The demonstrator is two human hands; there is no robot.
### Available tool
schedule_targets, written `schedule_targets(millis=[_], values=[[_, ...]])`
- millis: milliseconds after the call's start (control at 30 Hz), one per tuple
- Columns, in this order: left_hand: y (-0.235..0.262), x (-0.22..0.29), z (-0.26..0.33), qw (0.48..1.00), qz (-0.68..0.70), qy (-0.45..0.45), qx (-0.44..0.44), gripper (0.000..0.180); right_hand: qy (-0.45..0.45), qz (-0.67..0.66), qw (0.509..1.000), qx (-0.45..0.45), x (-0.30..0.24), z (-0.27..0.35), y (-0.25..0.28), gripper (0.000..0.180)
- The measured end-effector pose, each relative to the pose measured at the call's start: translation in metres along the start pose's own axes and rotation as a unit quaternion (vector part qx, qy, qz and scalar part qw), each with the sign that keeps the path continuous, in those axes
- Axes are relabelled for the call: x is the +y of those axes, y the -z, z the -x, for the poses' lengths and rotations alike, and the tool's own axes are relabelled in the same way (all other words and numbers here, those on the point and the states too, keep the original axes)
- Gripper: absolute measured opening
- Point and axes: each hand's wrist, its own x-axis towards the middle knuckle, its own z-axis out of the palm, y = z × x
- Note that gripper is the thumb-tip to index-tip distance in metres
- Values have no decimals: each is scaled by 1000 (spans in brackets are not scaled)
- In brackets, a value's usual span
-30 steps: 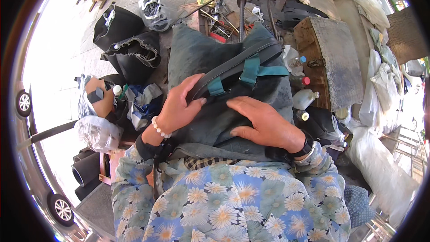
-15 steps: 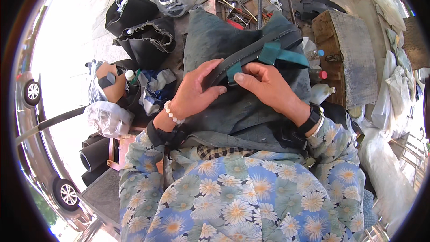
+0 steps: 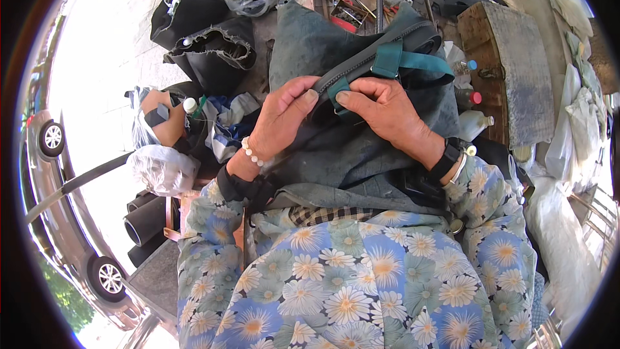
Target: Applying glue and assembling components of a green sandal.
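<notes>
Both hands have moved up the bag (image 3: pixel 336 148) on the lap since earlier. Left hand (image 3: pixel 281 116) and right hand (image 3: pixel 387 113) now pinch the strap (image 3: pixel 371 64). Fingertips beneath it are hidden.

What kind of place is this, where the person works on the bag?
Probably an outdoor street repair stall. Parked cars stand beside the pavement, hand tools lie scattered on the ground, and a worn wooden box with small bottles sits next to the dark bag.
</notes>
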Motion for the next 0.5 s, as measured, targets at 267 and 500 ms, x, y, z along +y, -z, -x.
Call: schedule_targets(millis=[267, 500], values=[[-2, -3, 4, 1000, 17, -7, -1, 29, 12, -5, 1000, 3, 2, 5, -1, 16], [-9, 0, -1, 999, 44, -27, 6, 26, 6, -18, 1000, 7, 5, 5, -4, 22]])
